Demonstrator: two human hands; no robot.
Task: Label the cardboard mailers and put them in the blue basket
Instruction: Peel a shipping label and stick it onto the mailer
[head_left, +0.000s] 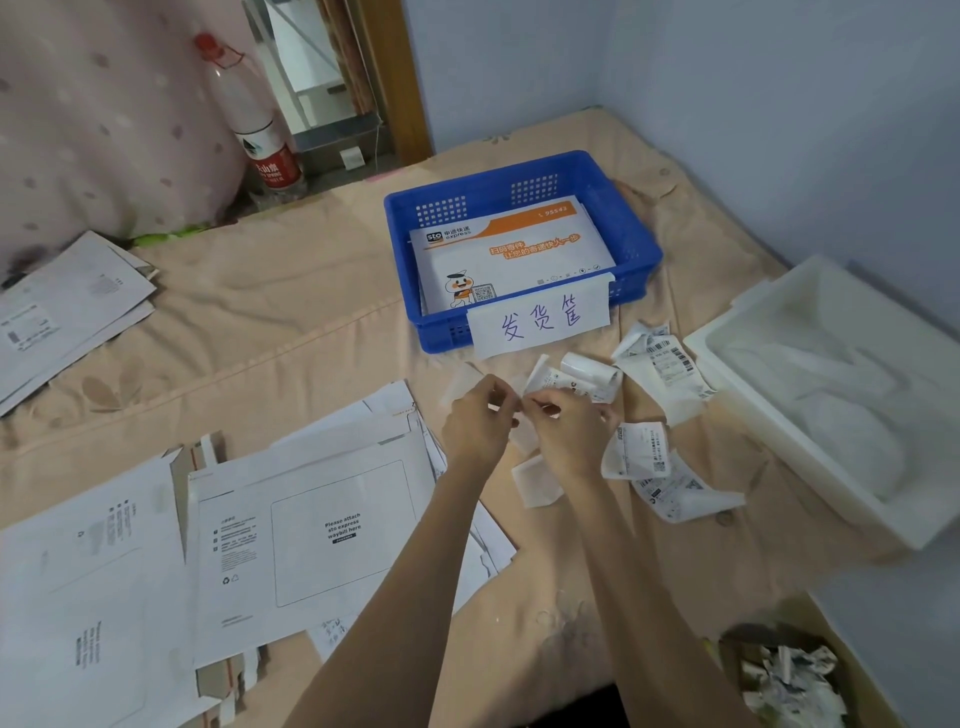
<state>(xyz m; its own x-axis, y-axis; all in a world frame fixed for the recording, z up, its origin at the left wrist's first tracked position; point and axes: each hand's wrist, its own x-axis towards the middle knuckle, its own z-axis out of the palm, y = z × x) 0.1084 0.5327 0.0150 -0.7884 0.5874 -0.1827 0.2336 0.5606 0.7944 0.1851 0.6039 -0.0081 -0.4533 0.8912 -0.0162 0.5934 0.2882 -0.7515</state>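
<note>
At frame centre, left hand (475, 418) and right hand (563, 426) pinch a waybill label (524, 441), apparently peeling its backing; it could curl and stick to itself. Blank cardboard mailers (306, 530) wait lower left on the peach bedspread (291, 332); the blue basket (631, 234), upper centre beside a grey-blue wall, holds labelled ones.

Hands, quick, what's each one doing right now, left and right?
Left hand: fingers pinch one end of a small white label.
Right hand: fingers pinch the same label from the other side.
</note>
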